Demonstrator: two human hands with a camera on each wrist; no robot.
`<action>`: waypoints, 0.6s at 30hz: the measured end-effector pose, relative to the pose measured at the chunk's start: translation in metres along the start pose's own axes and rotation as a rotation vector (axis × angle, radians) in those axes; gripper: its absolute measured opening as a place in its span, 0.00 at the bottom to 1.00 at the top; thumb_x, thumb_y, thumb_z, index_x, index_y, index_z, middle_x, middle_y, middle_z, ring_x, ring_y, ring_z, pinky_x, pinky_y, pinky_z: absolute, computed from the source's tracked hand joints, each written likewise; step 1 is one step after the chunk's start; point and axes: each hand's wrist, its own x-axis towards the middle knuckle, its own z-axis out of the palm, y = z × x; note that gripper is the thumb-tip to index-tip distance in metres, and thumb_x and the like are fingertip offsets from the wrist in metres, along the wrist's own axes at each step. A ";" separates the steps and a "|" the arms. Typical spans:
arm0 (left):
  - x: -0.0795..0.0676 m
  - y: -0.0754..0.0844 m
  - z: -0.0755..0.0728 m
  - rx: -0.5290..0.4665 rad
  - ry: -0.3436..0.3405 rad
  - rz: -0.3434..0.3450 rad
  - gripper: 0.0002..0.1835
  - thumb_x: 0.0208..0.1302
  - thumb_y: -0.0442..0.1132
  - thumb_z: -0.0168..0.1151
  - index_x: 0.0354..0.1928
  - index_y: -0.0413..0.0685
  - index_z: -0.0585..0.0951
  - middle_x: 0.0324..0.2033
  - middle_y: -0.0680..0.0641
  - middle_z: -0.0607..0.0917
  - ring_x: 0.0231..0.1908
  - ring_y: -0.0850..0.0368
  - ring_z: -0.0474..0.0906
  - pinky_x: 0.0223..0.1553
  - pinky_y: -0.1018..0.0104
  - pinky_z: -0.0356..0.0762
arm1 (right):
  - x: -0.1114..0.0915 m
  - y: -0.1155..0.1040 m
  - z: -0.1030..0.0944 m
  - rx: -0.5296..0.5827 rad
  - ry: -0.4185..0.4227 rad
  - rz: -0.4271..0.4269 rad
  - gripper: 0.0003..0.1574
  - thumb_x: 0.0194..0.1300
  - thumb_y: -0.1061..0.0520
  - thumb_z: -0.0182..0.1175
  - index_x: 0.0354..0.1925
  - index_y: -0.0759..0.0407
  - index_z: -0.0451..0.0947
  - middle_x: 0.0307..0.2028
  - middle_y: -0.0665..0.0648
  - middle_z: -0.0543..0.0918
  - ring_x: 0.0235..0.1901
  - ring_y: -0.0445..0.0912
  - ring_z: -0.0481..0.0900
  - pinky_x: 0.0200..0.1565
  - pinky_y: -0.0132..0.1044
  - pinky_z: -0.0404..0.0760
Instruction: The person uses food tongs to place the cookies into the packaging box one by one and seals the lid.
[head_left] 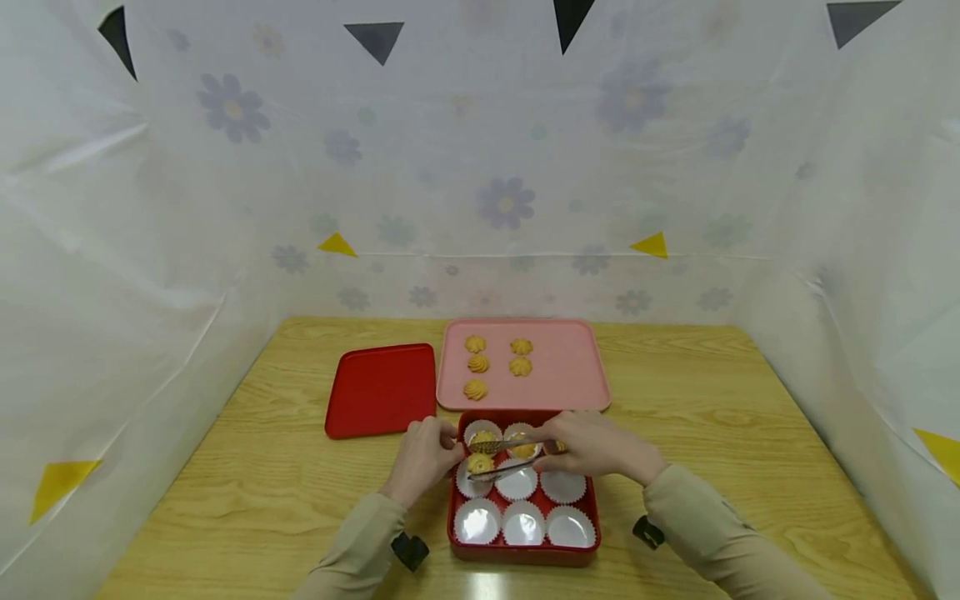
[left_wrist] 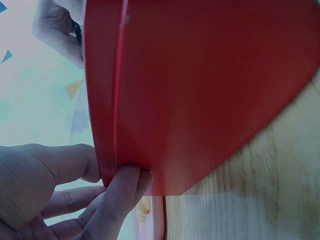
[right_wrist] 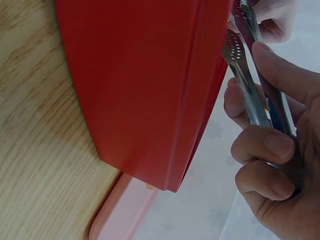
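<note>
In the head view a red box (head_left: 525, 553) holds white paper cups in rows. My left hand (head_left: 423, 457) pinches its left wall near the far corner, thumb and fingers on either side of the rim in the left wrist view. Metal tongs (right_wrist: 250, 92) with perforated ends are gripped in my right hand (head_left: 596, 443), which reaches over the box from the right. Between the tongs' tips is a swirled yellow cookie (head_left: 480, 463), at the left cup (head_left: 473, 488) of the middle row. Cookies sit in the far row, partly hidden by the tongs and right hand.
Behind the box lies a pink tray (head_left: 566, 367) with several cookies (head_left: 477, 363) on its left half. A flat red lid (head_left: 382, 392) lies to the left of that tray. All rest on a wooden table (head_left: 690, 400) with white sheeting around it.
</note>
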 end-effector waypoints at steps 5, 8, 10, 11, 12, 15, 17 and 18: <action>0.000 0.000 0.000 0.003 0.003 0.005 0.08 0.55 0.31 0.67 0.37 0.36 0.88 0.27 0.44 0.89 0.25 0.60 0.79 0.25 0.70 0.76 | 0.001 -0.002 0.000 -0.001 -0.006 0.000 0.23 0.67 0.47 0.64 0.59 0.49 0.82 0.24 0.41 0.77 0.23 0.31 0.66 0.26 0.27 0.67; -0.001 0.000 0.000 0.005 0.001 0.005 0.08 0.55 0.31 0.67 0.37 0.36 0.88 0.27 0.44 0.88 0.25 0.60 0.79 0.25 0.70 0.76 | 0.002 -0.002 0.000 -0.003 -0.003 -0.006 0.23 0.67 0.47 0.64 0.58 0.49 0.82 0.24 0.41 0.78 0.23 0.31 0.66 0.25 0.27 0.67; -0.001 0.000 -0.001 0.004 0.001 0.004 0.08 0.56 0.31 0.67 0.37 0.36 0.88 0.27 0.44 0.88 0.25 0.60 0.79 0.25 0.70 0.76 | 0.002 -0.003 0.001 -0.004 -0.002 -0.010 0.23 0.67 0.47 0.64 0.59 0.49 0.82 0.24 0.41 0.78 0.23 0.31 0.66 0.25 0.26 0.66; 0.000 0.000 -0.001 0.003 0.002 0.005 0.08 0.55 0.31 0.67 0.37 0.36 0.88 0.27 0.44 0.88 0.25 0.60 0.79 0.25 0.70 0.75 | 0.002 -0.003 0.001 -0.006 -0.002 -0.011 0.23 0.67 0.47 0.64 0.59 0.49 0.82 0.25 0.41 0.78 0.23 0.31 0.66 0.25 0.26 0.66; 0.000 0.000 -0.001 0.003 0.002 0.005 0.08 0.55 0.31 0.67 0.37 0.36 0.88 0.27 0.44 0.88 0.25 0.60 0.79 0.25 0.70 0.76 | 0.002 -0.003 0.001 -0.008 -0.001 -0.013 0.23 0.67 0.47 0.64 0.59 0.48 0.82 0.25 0.41 0.79 0.23 0.31 0.66 0.25 0.26 0.66; 0.000 0.001 0.000 0.005 0.006 0.003 0.08 0.55 0.31 0.67 0.37 0.36 0.88 0.26 0.44 0.88 0.25 0.60 0.80 0.25 0.70 0.76 | 0.003 -0.004 0.002 -0.013 -0.001 -0.016 0.20 0.67 0.47 0.65 0.56 0.48 0.83 0.25 0.42 0.79 0.23 0.31 0.66 0.25 0.26 0.66; -0.001 0.000 0.000 0.006 0.006 0.001 0.08 0.55 0.31 0.67 0.37 0.36 0.88 0.27 0.44 0.89 0.26 0.60 0.80 0.25 0.70 0.76 | 0.004 -0.005 0.002 -0.020 -0.001 -0.013 0.17 0.67 0.47 0.65 0.52 0.48 0.84 0.25 0.42 0.78 0.23 0.31 0.66 0.25 0.26 0.66; -0.001 0.000 0.000 0.005 0.005 0.000 0.09 0.55 0.31 0.67 0.38 0.36 0.88 0.27 0.44 0.89 0.26 0.60 0.81 0.25 0.70 0.76 | 0.004 -0.005 0.002 -0.020 -0.002 -0.010 0.15 0.66 0.47 0.65 0.50 0.48 0.84 0.24 0.42 0.78 0.23 0.31 0.66 0.25 0.26 0.66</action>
